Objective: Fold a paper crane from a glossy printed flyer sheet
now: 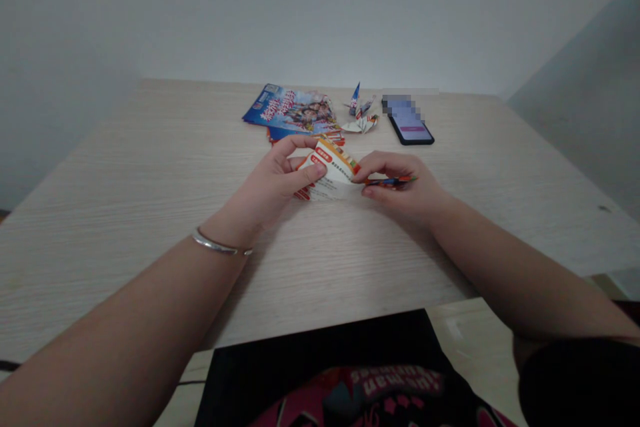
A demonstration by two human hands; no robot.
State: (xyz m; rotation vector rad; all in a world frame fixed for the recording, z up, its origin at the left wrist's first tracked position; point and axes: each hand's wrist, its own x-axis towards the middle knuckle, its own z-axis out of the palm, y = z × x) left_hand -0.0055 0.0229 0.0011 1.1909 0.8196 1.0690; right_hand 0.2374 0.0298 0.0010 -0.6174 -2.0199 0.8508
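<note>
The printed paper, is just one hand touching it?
No, the left hand holds one side of the paper, and the right hand pinches the other.

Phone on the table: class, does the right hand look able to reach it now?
Probably yes: nothing shows between the right hand and the phone, though that hand is pinching the paper and might need to release it first.

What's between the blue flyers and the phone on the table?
Folded paper shapes, one with a blue point sticking up, lie between the flyers and phone, in the head view.
</note>
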